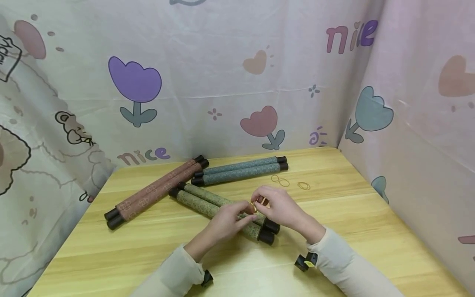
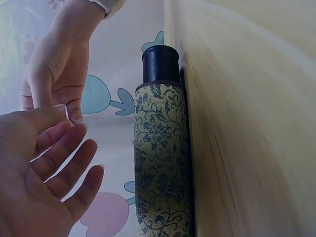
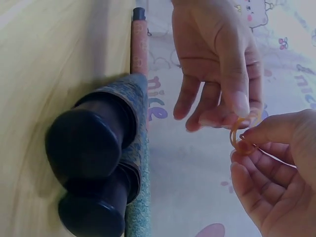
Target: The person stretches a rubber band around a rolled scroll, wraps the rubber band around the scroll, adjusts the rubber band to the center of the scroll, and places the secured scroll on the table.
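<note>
In the head view we see the left hand (image 1: 224, 222) and right hand (image 1: 283, 209) meeting over the near end of two green scrolls (image 1: 198, 204), with red scrolls (image 1: 159, 190) and blue scrolls (image 1: 241, 173) lying beyond. From the left wrist we find the left thumb and forefinger closed together, the other fingers loosely spread. From the right wrist we see both hands pinching a looped rubber band (image 3: 233, 136).

My left hand (image 1: 222, 225) and right hand (image 1: 281, 206) hover over the front scrolls' (image 1: 196, 205) right end, rubber band (image 3: 233, 136) between my fingers! Left of those scrolls, another pair (image 1: 156, 192); behind them, a third pair (image 1: 241, 174); behind and right, two loose bands (image 1: 281, 180); table (image 1: 92, 255) beneath them, curtain (image 1: 204, 62) well behind.
</note>
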